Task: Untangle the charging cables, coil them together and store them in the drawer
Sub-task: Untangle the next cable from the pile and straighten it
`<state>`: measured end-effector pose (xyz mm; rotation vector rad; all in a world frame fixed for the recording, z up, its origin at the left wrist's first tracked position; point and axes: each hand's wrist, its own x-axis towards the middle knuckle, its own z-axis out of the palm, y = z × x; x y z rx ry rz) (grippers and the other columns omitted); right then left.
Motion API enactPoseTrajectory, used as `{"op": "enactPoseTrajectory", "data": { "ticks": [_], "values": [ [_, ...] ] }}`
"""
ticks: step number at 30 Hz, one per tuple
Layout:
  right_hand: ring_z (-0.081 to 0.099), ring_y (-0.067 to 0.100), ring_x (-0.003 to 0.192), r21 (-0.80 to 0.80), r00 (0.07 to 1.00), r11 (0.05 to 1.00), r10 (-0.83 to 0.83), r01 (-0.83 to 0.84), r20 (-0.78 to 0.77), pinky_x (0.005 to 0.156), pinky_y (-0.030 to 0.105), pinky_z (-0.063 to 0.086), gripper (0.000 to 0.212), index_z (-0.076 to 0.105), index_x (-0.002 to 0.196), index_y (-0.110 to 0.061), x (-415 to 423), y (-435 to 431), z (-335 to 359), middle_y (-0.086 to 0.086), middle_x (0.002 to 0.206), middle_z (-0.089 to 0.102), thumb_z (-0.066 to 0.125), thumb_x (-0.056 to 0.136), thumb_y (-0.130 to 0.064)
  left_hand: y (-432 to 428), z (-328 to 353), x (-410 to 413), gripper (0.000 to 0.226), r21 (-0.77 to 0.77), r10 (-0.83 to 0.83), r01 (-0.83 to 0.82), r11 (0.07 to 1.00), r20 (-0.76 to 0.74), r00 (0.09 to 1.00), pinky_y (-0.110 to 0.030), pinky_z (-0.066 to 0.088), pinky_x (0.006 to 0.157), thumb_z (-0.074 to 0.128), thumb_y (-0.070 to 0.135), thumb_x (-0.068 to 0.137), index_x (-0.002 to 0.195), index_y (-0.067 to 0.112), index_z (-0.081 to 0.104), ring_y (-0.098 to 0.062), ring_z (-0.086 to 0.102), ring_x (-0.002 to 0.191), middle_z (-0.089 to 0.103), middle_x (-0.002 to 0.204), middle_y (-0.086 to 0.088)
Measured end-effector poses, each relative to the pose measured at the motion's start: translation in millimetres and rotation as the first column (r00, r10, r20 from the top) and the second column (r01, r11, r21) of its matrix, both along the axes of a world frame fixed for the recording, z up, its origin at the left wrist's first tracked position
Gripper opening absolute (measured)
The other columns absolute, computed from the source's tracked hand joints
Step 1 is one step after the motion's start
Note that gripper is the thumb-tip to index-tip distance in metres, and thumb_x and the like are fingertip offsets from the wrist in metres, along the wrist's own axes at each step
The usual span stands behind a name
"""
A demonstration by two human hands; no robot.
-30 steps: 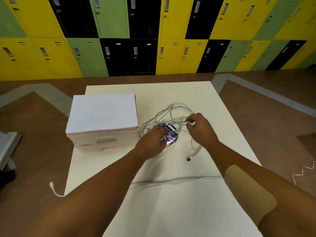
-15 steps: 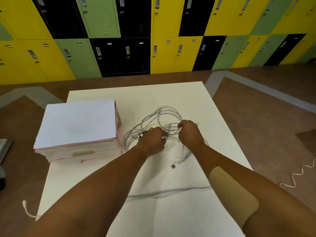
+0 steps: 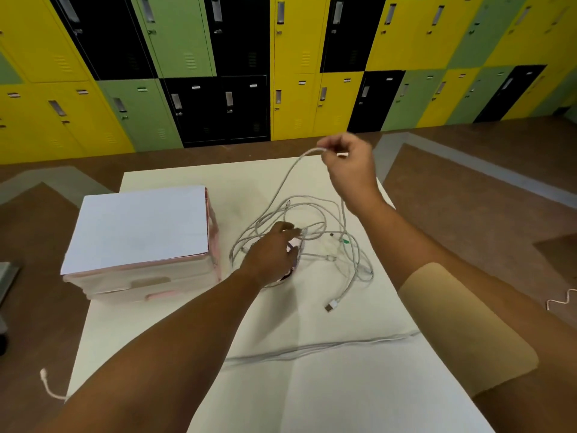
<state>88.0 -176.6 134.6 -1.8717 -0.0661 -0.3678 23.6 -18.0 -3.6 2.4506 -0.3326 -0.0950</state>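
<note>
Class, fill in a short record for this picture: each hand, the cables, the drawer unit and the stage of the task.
left hand: on the tangle, fingers curled round strands
right hand: raised, pinching the lifted cable near its end
cables: pale, tangled on the table; one USB plug lies free
drawer unit: left of the cables, drawers shut
stage: untangling; nothing coiled or stored
</note>
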Motion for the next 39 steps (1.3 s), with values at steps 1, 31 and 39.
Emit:
{"op": "enactPoseTrajectory", "data": {
  "ticks": [1,31,39],
  "values": [
    [0.049,0.0,0.062,0.033,0.999,0.999,0.003,-0.004,0.037,0.059,0.019,0.041,0.019,0.068,0.087,-0.016,1,1,11,-0.008,0.076,0.062,0.058,0.087,-0.001,1,6,-2,0.032,-0.051,0.042,-0.038,0.998,0.069,0.997,-0.027,0.049,0.081,0.056,0.028,0.096,0.127,0.027,0.061,-0.009,0.064,0.098,0.05,0.132,0.014],
    [0.057,0.014,0.07,-0.364,0.976,0.909,0.162,-0.205,-0.146,0.063,0.029,0.049,0.04,0.063,0.117,-0.034,-55,11,-41,0.0,0.099,0.057,0.05,0.093,-0.005,11,79,1,0.024,-0.405,0.1,-0.109,0.908,-0.044,0.994,-0.042,0.048,0.068,0.061,0.027,0.096,0.084,0.009,0.071,-0.033,0.06,0.075,0.066,0.075,-0.017],
    [0.054,0.008,0.074,-0.507,0.994,0.856,0.073,-0.105,-0.083,0.072,0.025,0.04,0.019,0.075,0.108,-0.021,-49,10,-29,-0.006,0.086,0.051,0.062,0.095,-0.025,18,64,-7,0.02,-0.338,0.101,-0.135,0.931,-0.116,0.988,-0.035,0.052,0.066,0.06,0.027,0.097,0.089,0.011,0.069,-0.024,0.065,0.072,0.07,0.078,-0.009]
  ]
}}
